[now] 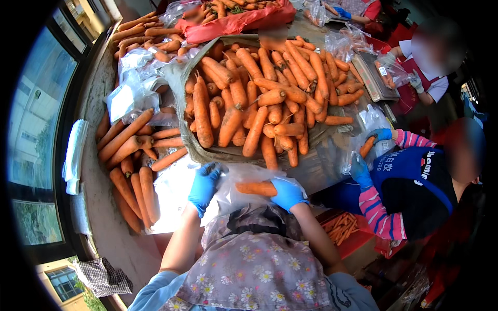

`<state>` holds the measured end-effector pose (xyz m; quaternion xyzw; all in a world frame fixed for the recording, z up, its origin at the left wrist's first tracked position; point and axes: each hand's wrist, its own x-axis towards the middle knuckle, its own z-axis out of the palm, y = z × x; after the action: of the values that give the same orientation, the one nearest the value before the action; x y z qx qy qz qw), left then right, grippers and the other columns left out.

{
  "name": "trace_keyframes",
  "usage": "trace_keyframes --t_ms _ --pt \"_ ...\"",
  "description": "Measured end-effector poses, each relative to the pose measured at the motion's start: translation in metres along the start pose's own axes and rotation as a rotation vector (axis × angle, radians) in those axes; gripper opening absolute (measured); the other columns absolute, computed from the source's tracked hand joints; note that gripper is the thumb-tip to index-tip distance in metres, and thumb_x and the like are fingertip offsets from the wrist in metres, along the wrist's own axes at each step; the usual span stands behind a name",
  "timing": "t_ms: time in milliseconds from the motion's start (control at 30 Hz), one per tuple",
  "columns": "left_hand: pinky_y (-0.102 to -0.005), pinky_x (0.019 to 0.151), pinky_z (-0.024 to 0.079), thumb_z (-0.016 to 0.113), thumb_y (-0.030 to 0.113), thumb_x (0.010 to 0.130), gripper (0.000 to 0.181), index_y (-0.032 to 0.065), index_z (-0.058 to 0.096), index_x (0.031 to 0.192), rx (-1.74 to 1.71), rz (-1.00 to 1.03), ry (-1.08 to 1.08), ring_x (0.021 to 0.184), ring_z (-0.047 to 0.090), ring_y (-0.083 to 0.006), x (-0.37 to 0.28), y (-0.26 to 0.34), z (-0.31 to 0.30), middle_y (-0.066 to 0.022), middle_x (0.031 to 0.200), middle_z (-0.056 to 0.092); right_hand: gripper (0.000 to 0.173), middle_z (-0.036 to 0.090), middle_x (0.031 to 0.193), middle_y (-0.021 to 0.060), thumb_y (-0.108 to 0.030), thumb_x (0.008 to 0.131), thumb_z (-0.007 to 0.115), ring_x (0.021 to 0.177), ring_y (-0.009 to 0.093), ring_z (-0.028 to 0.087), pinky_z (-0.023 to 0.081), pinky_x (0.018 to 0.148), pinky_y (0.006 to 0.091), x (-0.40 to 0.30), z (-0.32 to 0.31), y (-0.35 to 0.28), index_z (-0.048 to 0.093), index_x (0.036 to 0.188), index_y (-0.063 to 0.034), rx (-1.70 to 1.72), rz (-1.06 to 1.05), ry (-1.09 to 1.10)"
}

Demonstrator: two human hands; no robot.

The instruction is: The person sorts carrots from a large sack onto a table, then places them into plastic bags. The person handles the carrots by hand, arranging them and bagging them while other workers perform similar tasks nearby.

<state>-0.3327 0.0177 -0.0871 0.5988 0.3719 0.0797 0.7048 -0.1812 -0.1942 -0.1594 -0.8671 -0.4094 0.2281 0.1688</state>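
My left hand (204,187), in a blue glove, pinches the left edge of a clear plastic bag (229,175). A single carrot (255,189) lies level at the bag, its right end in the grasp of my blue-gloved right hand (288,193). The bag's film partly covers the right hand. Just beyond both hands, an open woven sack (186,132) is heaped with carrots (255,130). More loose carrots (148,192) lie to the left of my left hand.
Plastic bags (132,97) lie at the left, by the window. A red sack (241,25) of carrots is at the back. On the right, a co-worker's gloved hands (361,171) hold a carrot and bag; another person stands by a scale (375,77). A red crate (358,245) sits below.
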Motion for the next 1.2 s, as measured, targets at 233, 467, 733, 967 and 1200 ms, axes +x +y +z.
trace_keyframes --t_ms 233,467,733,967,1200 --pt "-0.0248 0.059 0.042 0.061 0.021 0.084 0.027 -0.0005 0.06 0.1 0.401 0.026 -0.014 0.063 0.049 -0.0111 -0.005 -0.052 -0.023 -0.0044 0.073 0.059 0.039 0.061 0.095 0.0205 -0.039 0.08 0.051 0.087 0.036 0.059 0.046 0.075 0.0398 -0.015 -0.005 -0.014 0.06 0.106 -0.011 0.084 0.079 -0.321" --pt "-0.0261 0.077 0.047 0.068 0.016 0.074 0.039 -0.0035 0.057 0.106 0.135 0.316 -0.213 0.083 0.059 -0.0139 0.027 0.04 0.007 -0.0118 0.095 0.064 0.029 0.061 0.092 0.0189 -0.024 0.08 0.056 0.085 0.038 0.058 0.047 0.075 0.0419 -0.011 -0.006 -0.026 0.058 0.104 -0.0074 0.121 -0.139 -0.19" --pt "-0.0414 0.066 0.05 0.069 0.026 0.07 0.033 0.0032 0.053 0.087 1.053 0.59 0.314 0.073 0.061 -0.0334 0.112 0.011 0.096 -0.018 0.081 0.061 0.024 0.06 0.092 0.0199 -0.022 0.083 0.054 0.084 0.037 0.059 0.048 0.074 0.0392 -0.022 -0.055 -0.053 0.061 0.1 -0.007 0.42 -0.158 -0.048" --pt "-0.0382 0.079 0.048 0.073 0.021 0.069 0.052 -0.0005 0.05 0.11 0.555 0.659 0.13 0.091 0.059 -0.0354 0.117 -0.002 0.082 -0.0252 0.099 0.059 0.021 0.065 0.088 0.0086 -0.01 0.087 0.054 0.081 0.014 0.063 0.048 0.074 0.0265 -0.035 -0.069 -0.031 0.059 0.104 -0.0003 0.803 0.012 0.092" --pt "-0.0284 0.09 0.043 0.053 0.019 0.091 0.048 0.0008 0.035 0.132 -0.341 0.206 -0.678 0.103 0.055 -0.0176 0.051 0.046 0.058 -0.008 0.113 0.056 0.026 0.062 0.103 0.0075 -0.007 0.089 0.052 0.091 0.013 0.06 0.046 0.083 0.0242 -0.01 -0.105 -0.044 0.054 0.114 0.0019 1.071 0.048 0.404"
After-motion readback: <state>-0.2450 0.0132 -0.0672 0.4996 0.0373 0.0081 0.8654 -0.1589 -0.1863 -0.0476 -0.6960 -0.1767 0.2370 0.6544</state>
